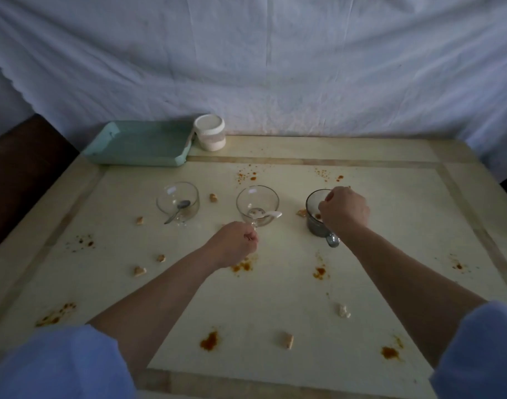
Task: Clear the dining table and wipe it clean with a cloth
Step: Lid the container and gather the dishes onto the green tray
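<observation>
Presently the left hand [237, 242] is closed on the handle of the middle glass cup [257, 205] and the right hand [343, 210] grips the dark mug [315, 217] at its rim on the stained worktop [275, 298]; both vessels appear light, rigid, breakable, best lifted by their handles

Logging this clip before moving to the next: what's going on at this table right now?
A person is starting to clear a dirty table. The left hand pinches the handle of the middle clear glass cup, which holds a white spoon. The right hand grips the rim of the dark mug. A third cup with a metal spoon stands untouched. Orange stains and crumbs remain; no cloth is visible.
</observation>
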`<state>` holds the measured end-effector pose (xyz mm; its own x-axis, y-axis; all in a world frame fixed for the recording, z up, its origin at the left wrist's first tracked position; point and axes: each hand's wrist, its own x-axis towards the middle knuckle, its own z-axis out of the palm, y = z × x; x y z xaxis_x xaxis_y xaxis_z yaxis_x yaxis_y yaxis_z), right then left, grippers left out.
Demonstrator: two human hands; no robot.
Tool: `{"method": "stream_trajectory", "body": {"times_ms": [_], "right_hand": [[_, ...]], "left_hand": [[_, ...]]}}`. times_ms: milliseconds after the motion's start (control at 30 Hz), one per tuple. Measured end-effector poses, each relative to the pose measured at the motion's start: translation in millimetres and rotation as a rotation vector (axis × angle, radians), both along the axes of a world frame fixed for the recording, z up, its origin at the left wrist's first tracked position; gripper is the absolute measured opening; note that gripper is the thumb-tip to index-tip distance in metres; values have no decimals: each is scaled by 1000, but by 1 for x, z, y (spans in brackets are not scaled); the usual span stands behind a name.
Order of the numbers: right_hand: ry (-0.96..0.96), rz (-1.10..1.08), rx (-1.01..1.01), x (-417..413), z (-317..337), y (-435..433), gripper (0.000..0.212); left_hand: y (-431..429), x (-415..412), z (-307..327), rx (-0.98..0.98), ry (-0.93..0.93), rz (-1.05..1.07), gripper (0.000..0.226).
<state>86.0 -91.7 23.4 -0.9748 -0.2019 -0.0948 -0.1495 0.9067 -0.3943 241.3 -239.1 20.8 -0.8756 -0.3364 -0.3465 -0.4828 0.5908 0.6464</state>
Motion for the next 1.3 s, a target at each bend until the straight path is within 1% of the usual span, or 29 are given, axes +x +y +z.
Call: {"method": "stream_trajectory", "body": {"times_ms": [33,100,167,233,300,400,433,500,533,567,667,767,800,867,900,1000,1033,1133,1233,1300], "right_hand": [[-46,39,-51,8,0,-12,18],[-198,106,-137,23,-5,-31,19],[-419,154,-245,40,-15,-49,22],[-623,162,-328,57,-22,-64,15],[-744,121,-370,70,-31,-77,18],[-834,-31,-459,77,-52,-96,26],[-870,-96,-510,78,-57,-102,25],[-931,-214,-612,79,-62,-114,16],[-947,-265,-645,79,-64,-119,11],[-955,-315,-676,79,-67,-123,12],[-924,-416,-758,78,-75,-133,27],[-820,-466,-809,76,-76,-134,28],[-793,-467,-803,75,-75,-134,30],[-758,-440,-790,73,-70,-134,33],[-748,-419,-790,73,-66,-133,34],[-711,-350,-780,74,-54,-134,34],[-700,-325,-774,74,-49,-134,34],[-687,-251,-763,77,-39,-136,34],[-665,-195,-730,82,-33,-141,35],[-655,-162,-720,86,-27,-146,35]], "left_hand": [[-4,5,0,4,0,23,19],[-12,11,-4,27,-2,69,19],[-23,21,-9,79,-11,147,18],[-35,31,-15,123,-17,217,15],[-47,40,-21,167,-15,271,12],[-65,54,-28,200,-24,319,12],[-71,58,-30,203,-26,325,12],[-85,65,-35,209,-23,346,11],[-92,69,-36,210,-21,357,11],[-99,72,-38,212,-20,367,11],[-117,74,-44,240,-26,442,10],[-129,63,-54,307,6,655,3],[-135,57,-57,357,24,741,12],[-142,45,-63,497,36,849,28],[-144,40,-64,571,34,871,29],[-145,30,-66,749,35,920,17],[-146,27,-67,792,38,933,19],[-147,24,-68,866,58,946,29],[-150,23,-64,874,108,992,30],[-153,25,-56,870,109,1012,30]]}}
